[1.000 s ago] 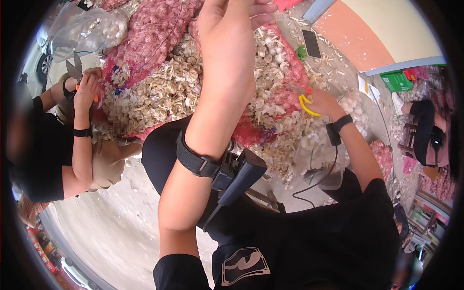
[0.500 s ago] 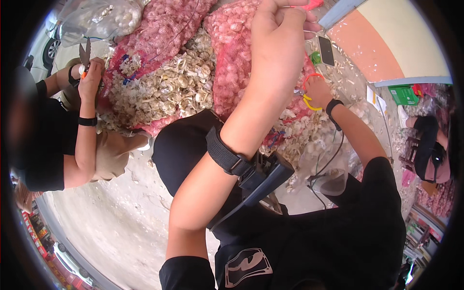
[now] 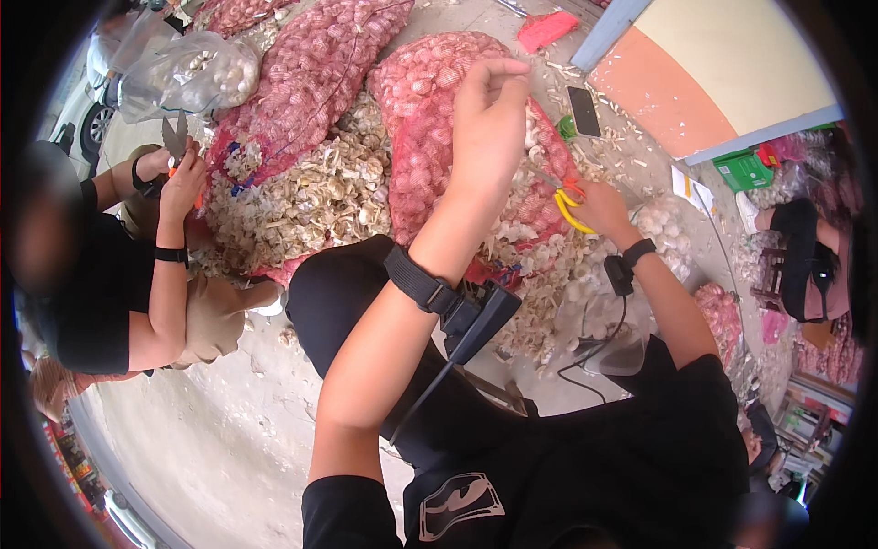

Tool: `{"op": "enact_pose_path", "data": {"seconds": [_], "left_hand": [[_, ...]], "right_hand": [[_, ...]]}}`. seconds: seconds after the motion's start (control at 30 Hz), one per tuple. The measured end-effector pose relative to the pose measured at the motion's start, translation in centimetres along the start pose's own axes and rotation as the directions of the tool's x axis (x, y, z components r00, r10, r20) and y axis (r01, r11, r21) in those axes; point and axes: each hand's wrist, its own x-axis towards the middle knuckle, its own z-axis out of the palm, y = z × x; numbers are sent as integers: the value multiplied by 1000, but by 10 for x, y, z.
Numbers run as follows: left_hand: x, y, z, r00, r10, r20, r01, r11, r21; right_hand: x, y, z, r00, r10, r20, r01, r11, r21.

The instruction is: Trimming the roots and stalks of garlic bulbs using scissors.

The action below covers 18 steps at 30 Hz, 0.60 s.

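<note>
My left hand (image 3: 492,114) is raised in front of a pink net sack of garlic (image 3: 416,119). Its fingers are bent in towards the thumb, and whatever lies between them is hidden. To its right and lower, my right hand (image 3: 605,212) grips a pair of scissors (image 3: 572,218) by orange and yellow handles. The scissor blades point up and left, over the side of the sack. Papery garlic skins and bulbs (image 3: 540,274) lie below my hands. A heap of loose garlic (image 3: 343,188) spreads left of the sack.
At left a co-worker (image 3: 91,284) in black holds orange-handled shears (image 3: 175,137). Another garlic sack (image 3: 311,69) and a clear bag of bulbs (image 3: 197,75) lie behind. A phone (image 3: 583,112), red dustpan (image 3: 547,31) and paper sheet (image 3: 692,194) are on the floor. A cable (image 3: 599,366) hangs by my right wrist.
My left hand has moved down and slightly left in the picture, and its fingers look more curled. My right hand still holds the scissors, now turned, with the blades more visible.
</note>
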Motion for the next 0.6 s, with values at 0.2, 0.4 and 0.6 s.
{"op": "enact_pose_path", "data": {"seconds": [0.2,0.4,0.6], "left_hand": [[-18,-60,10,962,17,272,-149,869,472],[-73,-78,48,819,-227,527,49,943,329],[-100,-93,63,696,-387,605,235,919,318]], "right_hand": [[-102,4,-74,970,210,-125,-137,890,435],[-182,2,-80,916,384,-116,-264,794,547],[-226,-2,-53,879,467,-93,-252,622,742]]}}
